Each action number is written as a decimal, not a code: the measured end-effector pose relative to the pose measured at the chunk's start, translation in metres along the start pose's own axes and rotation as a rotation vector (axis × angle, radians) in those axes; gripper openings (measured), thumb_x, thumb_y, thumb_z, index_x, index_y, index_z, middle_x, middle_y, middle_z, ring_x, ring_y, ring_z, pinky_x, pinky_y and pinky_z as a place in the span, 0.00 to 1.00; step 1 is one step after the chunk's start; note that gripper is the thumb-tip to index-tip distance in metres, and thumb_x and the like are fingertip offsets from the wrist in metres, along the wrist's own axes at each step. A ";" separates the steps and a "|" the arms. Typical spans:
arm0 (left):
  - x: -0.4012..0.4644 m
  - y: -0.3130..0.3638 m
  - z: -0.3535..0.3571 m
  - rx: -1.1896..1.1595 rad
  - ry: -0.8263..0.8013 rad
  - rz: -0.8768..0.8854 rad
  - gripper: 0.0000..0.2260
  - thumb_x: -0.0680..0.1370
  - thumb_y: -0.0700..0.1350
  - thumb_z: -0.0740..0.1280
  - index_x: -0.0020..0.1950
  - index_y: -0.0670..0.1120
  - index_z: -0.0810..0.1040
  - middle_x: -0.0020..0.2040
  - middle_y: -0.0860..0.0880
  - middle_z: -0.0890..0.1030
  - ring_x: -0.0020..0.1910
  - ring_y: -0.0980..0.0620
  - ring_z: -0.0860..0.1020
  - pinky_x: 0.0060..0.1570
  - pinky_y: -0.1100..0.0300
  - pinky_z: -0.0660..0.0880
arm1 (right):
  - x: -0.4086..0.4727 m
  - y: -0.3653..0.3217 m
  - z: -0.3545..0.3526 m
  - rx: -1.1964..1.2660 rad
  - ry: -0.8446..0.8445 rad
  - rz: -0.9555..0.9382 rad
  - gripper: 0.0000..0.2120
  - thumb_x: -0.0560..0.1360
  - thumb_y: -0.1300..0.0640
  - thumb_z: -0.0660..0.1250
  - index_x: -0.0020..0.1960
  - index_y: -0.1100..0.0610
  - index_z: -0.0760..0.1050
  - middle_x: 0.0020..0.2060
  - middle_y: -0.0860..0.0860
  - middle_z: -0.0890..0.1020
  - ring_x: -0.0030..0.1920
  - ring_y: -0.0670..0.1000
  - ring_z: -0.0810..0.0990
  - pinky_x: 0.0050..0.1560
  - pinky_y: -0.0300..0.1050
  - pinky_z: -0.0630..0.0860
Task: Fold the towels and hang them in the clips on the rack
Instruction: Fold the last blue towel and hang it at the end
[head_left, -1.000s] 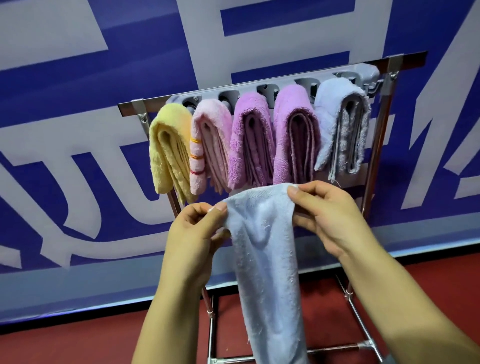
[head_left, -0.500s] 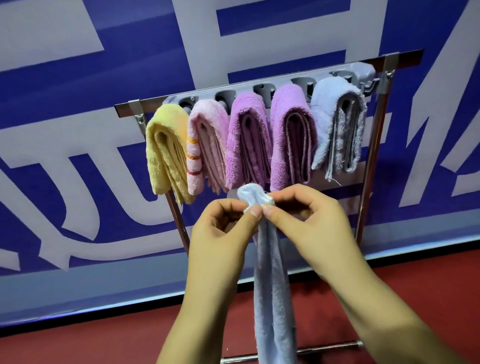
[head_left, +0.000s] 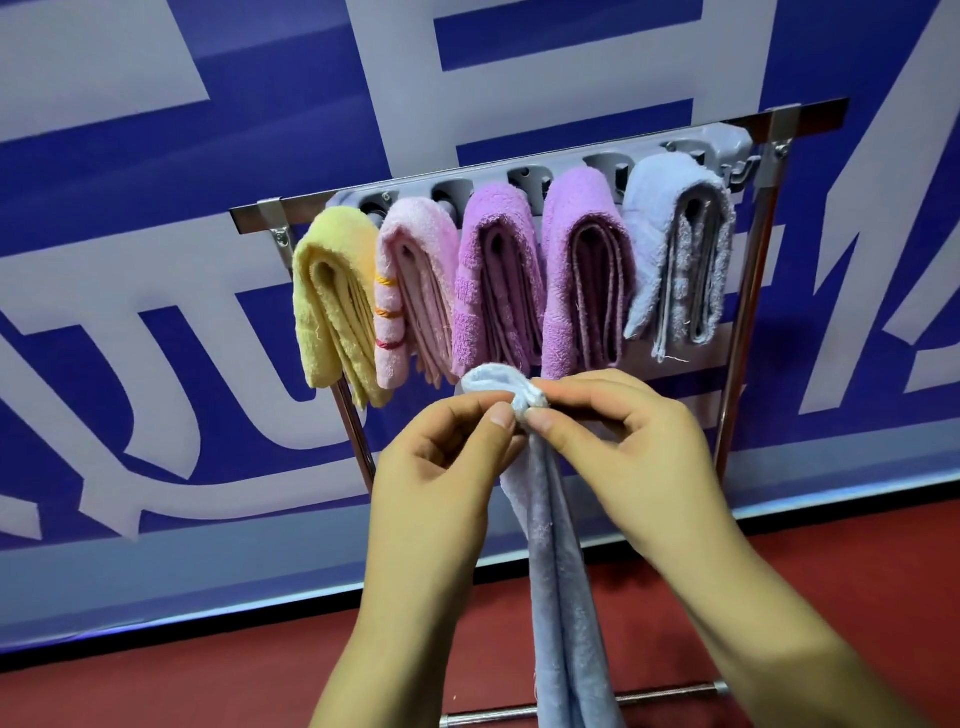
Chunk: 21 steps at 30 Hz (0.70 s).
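Five folded towels are hanging side by side in the grey clip strip on the metal rack: a yellow towel, a pink towel, two purple towels and a blue-grey towel. They are touching each other along their sides and are filling the strip almost from one end to the other; only a short bare part of the strip is showing at its right end, beside the blue-grey towel.

In front of them, just under the lower edges of the purple towels, the left hand and the right hand are meeting at the top of a light blue towel. Both hands are pinching its bunched top edge between thumb and forefinger, with the fingertips nearly touching each other. Below the pinch, the towel is hanging straight down as a narrow doubled band between the two forearms, and its lower end is going out of view.

Behind the rack a blue and white banner is standing, and under it a red floor is lying open on both sides.
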<state>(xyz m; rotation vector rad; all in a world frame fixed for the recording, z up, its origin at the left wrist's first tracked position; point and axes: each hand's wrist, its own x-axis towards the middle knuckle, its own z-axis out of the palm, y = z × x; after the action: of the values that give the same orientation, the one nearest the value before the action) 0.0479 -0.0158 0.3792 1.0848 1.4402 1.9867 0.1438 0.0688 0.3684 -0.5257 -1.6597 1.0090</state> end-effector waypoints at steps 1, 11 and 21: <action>-0.001 0.001 0.001 -0.029 -0.005 -0.005 0.06 0.74 0.40 0.67 0.44 0.46 0.85 0.45 0.46 0.86 0.49 0.49 0.84 0.52 0.58 0.79 | -0.001 -0.001 0.000 0.016 0.001 -0.007 0.10 0.68 0.63 0.73 0.48 0.53 0.82 0.44 0.45 0.82 0.47 0.37 0.80 0.46 0.26 0.72; 0.000 -0.004 -0.007 -0.005 -0.096 0.064 0.09 0.72 0.45 0.67 0.48 0.47 0.85 0.49 0.48 0.86 0.52 0.51 0.83 0.47 0.60 0.79 | 0.004 0.003 -0.004 0.065 0.023 0.031 0.11 0.68 0.65 0.73 0.47 0.52 0.83 0.42 0.48 0.83 0.45 0.42 0.82 0.47 0.32 0.75; 0.033 -0.013 -0.031 0.247 -0.164 0.101 0.20 0.65 0.44 0.75 0.57 0.50 0.78 0.51 0.55 0.83 0.51 0.59 0.80 0.49 0.64 0.76 | 0.014 -0.005 -0.014 0.472 -0.188 0.222 0.09 0.65 0.65 0.68 0.44 0.56 0.80 0.36 0.49 0.85 0.39 0.43 0.82 0.42 0.36 0.79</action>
<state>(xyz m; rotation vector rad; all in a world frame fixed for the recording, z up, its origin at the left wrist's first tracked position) 0.0028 -0.0043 0.3736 1.4166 1.5987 1.7696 0.1532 0.0818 0.3818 -0.3079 -1.4723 1.6008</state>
